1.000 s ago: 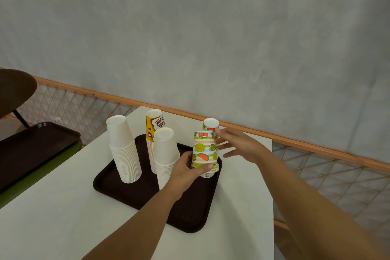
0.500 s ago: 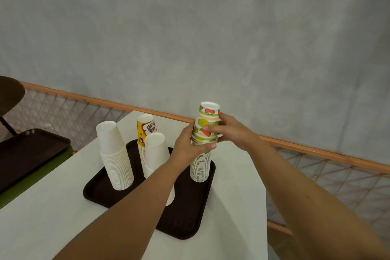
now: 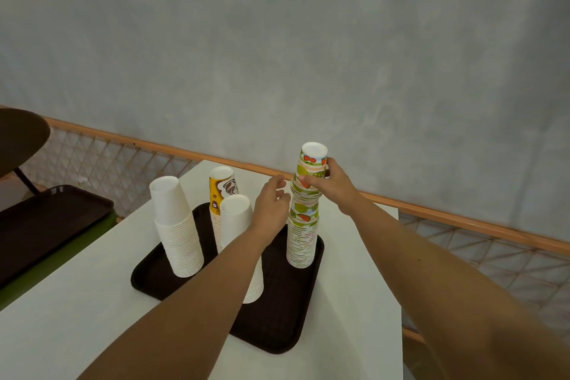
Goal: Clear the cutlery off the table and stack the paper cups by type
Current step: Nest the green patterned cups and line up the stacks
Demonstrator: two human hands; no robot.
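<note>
A tall stack of upside-down fruit-print paper cups stands at the right of a dark brown tray on the white table. My right hand grips the stack near its top. My left hand hovers just left of the stack, fingers apart and holding nothing. Also on the tray are a wide stack of white cups, a smaller white stack partly behind my left forearm, and a yellow-print stack at the back. No cutlery shows.
The table's right edge drops off beside a wooden rail and mesh fence. Another brown tray lies on a green surface at the left. A dark round chair seat is at far left. A grey wall stands behind.
The group of fruit-print cups was lifted and set on top of the fruit-print stack, which now stands taller. My left hand has let go and drawn back slightly; my right hand stays on the top.
</note>
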